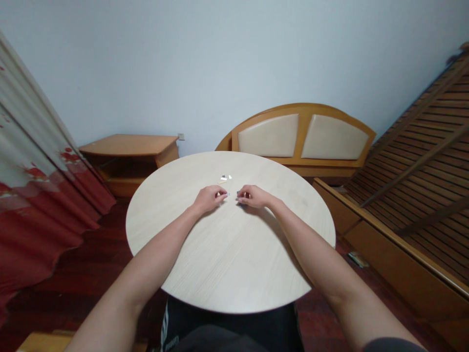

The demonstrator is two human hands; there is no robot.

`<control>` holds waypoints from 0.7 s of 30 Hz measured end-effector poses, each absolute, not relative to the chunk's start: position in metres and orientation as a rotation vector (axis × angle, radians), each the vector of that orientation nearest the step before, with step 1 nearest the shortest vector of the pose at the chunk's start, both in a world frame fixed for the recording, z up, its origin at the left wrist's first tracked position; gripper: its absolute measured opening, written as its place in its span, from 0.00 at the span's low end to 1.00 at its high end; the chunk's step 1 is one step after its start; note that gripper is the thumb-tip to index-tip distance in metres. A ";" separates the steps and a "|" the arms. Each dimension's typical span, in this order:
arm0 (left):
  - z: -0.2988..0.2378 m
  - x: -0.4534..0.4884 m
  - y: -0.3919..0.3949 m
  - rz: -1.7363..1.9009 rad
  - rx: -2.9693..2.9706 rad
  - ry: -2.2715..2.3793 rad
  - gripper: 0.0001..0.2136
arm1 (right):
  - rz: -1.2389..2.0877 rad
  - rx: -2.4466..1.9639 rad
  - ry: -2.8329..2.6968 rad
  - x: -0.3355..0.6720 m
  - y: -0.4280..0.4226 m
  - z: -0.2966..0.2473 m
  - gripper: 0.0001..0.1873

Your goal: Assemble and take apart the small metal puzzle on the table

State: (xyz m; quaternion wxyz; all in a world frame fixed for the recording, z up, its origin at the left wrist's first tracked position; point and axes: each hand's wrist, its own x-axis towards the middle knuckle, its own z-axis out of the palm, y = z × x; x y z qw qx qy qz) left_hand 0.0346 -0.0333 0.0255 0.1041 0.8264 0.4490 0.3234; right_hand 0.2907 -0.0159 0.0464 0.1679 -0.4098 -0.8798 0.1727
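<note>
The person sits at a round, pale wood bench (234, 264) with both forearms stretched across it, and the two hands nearly meet close to its middle. The left hand (210, 198) has its fingers (222, 193) drawn in by a tiny pale piece (219, 194), though from here I can't tell whether they are clamped on it or only beside it. The right hand (254, 196) curls its fingers (242, 195) over a small dark piece (241, 204); that piece is too small to say if they grip it. Just beyond the hands, a little cluster of tiny pale and dark pieces (224, 178) lies on the bench, touching neither hand. Behind the bench stands a padded wooden headboard (300, 137), and farther left a low wooden cabinet (128, 145) sits against the pale blue wall (183, 63). A red and cream floral curtain (36, 195) hangs at the left, while a slatted wooden bed frame (421, 161) rises at the right, with a small flat object (358, 259) on the dark red floor (106, 234) beside it.
</note>
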 end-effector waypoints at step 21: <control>0.026 0.042 -0.037 0.933 2.496 1.271 0.06 | 0.509 -0.973 -2.367 0.274 -0.016 0.036 0.12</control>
